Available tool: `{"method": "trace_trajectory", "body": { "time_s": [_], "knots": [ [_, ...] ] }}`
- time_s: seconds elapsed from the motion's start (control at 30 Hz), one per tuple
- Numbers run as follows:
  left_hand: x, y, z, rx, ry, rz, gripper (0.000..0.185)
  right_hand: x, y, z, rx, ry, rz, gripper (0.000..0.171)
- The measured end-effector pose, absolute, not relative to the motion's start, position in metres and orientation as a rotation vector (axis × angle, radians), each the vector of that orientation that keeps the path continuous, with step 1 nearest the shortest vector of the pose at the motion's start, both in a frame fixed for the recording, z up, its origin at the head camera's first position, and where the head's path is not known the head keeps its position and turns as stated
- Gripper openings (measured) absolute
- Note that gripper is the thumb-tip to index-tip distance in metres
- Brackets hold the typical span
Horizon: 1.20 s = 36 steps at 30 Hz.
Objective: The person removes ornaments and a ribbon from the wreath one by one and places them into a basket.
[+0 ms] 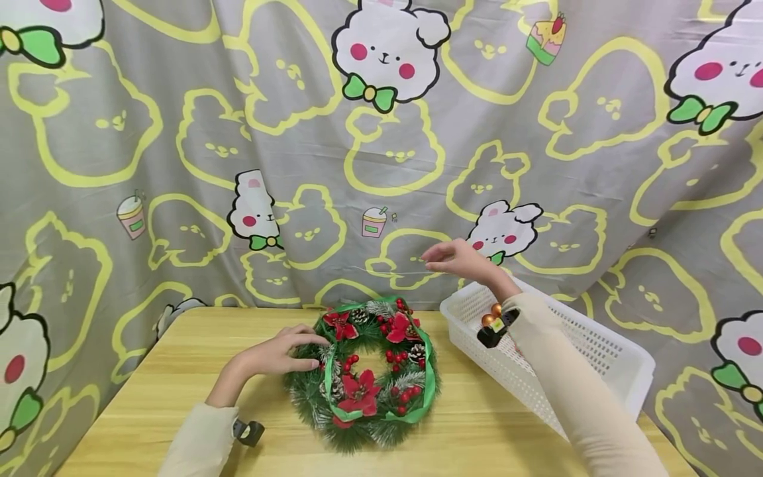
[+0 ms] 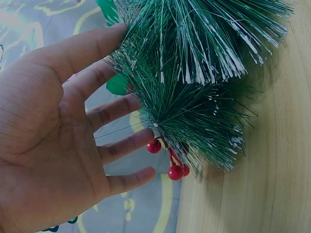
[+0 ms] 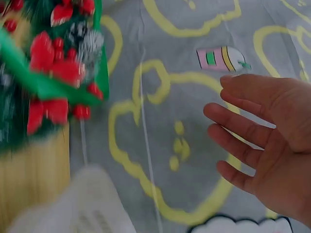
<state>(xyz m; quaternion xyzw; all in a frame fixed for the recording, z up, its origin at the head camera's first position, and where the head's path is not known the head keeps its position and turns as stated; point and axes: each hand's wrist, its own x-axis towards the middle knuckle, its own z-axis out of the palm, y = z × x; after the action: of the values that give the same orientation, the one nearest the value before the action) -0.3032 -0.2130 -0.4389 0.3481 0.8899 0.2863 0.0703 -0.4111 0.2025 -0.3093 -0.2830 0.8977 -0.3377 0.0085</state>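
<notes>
Green pine-needle wreath with red poinsettias, berries and ribbon (image 1: 369, 371) lies mid-tabletop, already trimmed. Left hand (image 1: 283, 354), fingers straight, rests on its left rim; right hand (image 1: 459, 260) hovers empty, fingers relaxed, above the white plastic basket (image 1: 596, 358), where orange baubles (image 1: 491, 314) remain.

The wreath (image 1: 363, 371) is dark green, its needle tips frosted white, with red poinsettia flowers, clusters of red berries (image 2: 170, 162), brown white-dusted pine cones and a bright green ribbon looped round it; under the wreath, the table (image 1: 179, 397) is pale yellow wood with fine grain lines; right of the wreath, the basket (image 1: 602, 358) is white lattice plastic holding orange-gold baubles (image 1: 491, 314); behind the wreath, the cloth (image 1: 536, 165) is grey, patterned with yellow rabbit outlines, white rabbits with pink cheeks and green bows, and small pink drink cups; both sleeves (image 1: 572, 384) are cream.
</notes>
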Motion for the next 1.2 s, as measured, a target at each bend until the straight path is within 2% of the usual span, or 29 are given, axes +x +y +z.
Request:
{"method": "trace_trajectory", "body": {
  "time_s": [0.23, 0.5, 1.2],
  "knots": [
    [-0.304, -0.213, -0.439, 1.046, 2.686, 0.852, 0.044, -0.422, 0.163, -0.324, -0.865, 2.677, -1.074, 0.033],
    [-0.304, -0.213, -0.438, 1.036, 2.688, 0.843, 0.044, -0.433, 0.134, -0.346, -0.749, 2.570, -1.121, 0.032],
    [-0.304, -0.212, -0.437, 1.022, 2.684, 0.842, 0.046, -0.437, 0.114, -0.381, -0.675, 2.595, -0.926, 0.026]
  ]
}}
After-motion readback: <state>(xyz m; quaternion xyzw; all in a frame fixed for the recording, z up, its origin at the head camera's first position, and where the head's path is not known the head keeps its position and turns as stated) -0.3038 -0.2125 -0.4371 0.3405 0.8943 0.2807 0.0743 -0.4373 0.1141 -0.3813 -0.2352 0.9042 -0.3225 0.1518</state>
